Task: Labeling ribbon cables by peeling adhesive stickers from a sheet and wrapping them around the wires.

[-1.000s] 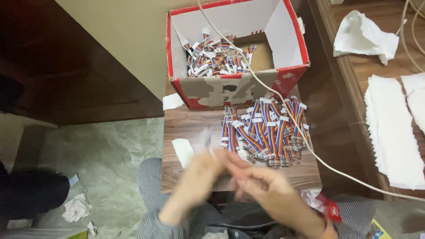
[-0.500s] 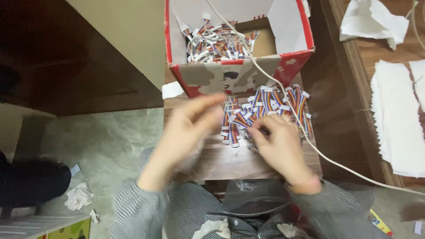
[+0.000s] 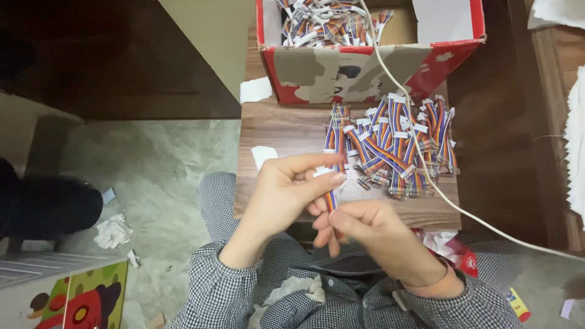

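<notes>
Both my hands hold one short multicoloured ribbon cable (image 3: pixel 332 183) over the near edge of a small wooden table (image 3: pixel 286 125). My left hand (image 3: pixel 286 189) pinches its upper end by the white connector. My right hand (image 3: pixel 365 234) grips the lower end just below. Behind them on the table lies a pile of the same striped cables (image 3: pixel 396 146) with white connectors. At the table's far end stands a red and white cardboard box (image 3: pixel 359 67) holding several more cables.
A white cord (image 3: pixel 426 176) runs from the box across the pile and off to the right. A white paper scrap (image 3: pixel 263 155) lies on the table's left side. Crumpled paper (image 3: pixel 113 231) lies on the marble floor; white sheets (image 3: pixel 576 152) rest on a dark wood surface at right.
My hands have drawn back from the cable pile toward my body, bringing one cable with them, now held between both hands.
</notes>
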